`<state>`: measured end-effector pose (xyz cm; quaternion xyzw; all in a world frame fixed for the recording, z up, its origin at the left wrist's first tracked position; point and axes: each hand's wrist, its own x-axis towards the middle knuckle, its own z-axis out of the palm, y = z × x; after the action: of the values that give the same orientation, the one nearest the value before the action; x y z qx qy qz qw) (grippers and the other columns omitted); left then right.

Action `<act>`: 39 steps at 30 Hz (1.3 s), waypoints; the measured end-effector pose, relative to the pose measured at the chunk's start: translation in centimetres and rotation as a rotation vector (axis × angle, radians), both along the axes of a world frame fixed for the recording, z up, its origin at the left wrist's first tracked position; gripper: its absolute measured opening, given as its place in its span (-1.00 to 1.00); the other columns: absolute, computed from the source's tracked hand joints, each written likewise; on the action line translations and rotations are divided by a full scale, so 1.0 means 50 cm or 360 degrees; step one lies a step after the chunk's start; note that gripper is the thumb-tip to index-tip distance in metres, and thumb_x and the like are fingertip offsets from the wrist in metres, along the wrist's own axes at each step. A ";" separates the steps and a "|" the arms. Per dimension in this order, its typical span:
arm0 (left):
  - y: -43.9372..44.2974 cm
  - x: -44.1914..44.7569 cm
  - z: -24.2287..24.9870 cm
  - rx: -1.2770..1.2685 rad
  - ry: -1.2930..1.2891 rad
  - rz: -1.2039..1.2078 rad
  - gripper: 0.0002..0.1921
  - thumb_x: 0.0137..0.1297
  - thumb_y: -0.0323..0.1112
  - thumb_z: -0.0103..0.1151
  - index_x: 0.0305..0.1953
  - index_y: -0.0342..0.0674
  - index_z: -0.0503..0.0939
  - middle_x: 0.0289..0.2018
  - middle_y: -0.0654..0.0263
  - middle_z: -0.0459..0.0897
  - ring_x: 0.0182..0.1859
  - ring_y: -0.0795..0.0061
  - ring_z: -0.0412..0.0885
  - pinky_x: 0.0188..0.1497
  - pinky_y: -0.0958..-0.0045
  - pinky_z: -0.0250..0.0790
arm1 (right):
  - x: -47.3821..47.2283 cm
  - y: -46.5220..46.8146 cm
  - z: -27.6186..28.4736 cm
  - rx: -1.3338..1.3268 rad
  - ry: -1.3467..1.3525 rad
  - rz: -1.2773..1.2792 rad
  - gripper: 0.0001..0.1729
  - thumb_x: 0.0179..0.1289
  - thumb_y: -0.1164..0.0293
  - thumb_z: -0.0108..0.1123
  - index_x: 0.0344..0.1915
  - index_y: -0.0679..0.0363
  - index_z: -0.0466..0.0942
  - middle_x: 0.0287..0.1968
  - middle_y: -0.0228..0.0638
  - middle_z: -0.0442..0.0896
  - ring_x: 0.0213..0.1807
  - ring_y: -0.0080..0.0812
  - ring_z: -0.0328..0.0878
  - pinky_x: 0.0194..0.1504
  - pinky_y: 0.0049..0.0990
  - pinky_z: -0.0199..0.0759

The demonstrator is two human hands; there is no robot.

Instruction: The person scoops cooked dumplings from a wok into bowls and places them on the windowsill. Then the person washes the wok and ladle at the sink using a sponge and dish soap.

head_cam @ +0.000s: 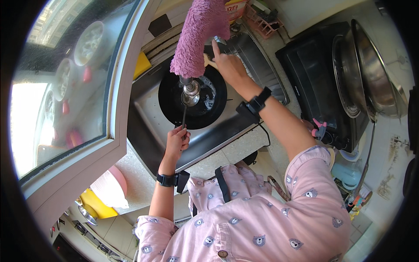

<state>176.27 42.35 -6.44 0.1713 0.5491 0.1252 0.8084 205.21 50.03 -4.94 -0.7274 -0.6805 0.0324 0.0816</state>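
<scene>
A long-handled metal spoon (190, 99) is in my left hand (178, 140), its bowl just under the metal spout (191, 87) of a tap wrapped in pink fuzzy cloth (190, 49). Below them lies a black frying pan (167, 108) with whitish foam or liquid inside. My right hand (230, 67) is beyond the pan, index finger extended at a shiny metal part (216, 41) beside the cloth, probably the tap's lever; contact is hard to tell. A light wooden handle (209, 61) shows at the pan's far edge, its other end hidden.
An opened window (116, 82) juts in at the left. At right stand a black oven (311, 82) and steel bowls (376, 68). A pink basket (265, 28) is at the back, a pink colander (111, 186) at lower left. A dark drainer tray (262, 65) lies beyond my right wrist.
</scene>
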 end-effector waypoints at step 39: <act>0.039 0.006 -0.146 -0.0482 -0.0432 0.0321 -0.88 0.39 -0.43 -0.19 -0.28 -0.32 0.35 -0.53 0.45 0.31 -0.69 0.83 0.02 -0.76 0.72 -0.22 | 0.038 0.068 -0.036 0.0242 -0.0018 0.0217 -0.85 0.10 0.53 -0.01 -0.45 0.25 0.56 -0.45 -0.08 0.63 -0.38 -0.10 0.63 -0.36 -0.27 0.55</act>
<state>176.56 44.28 -13.74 -0.0262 0.4621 0.1436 0.8747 207.10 53.44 -6.76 -0.6714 -0.7293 -0.0180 0.1302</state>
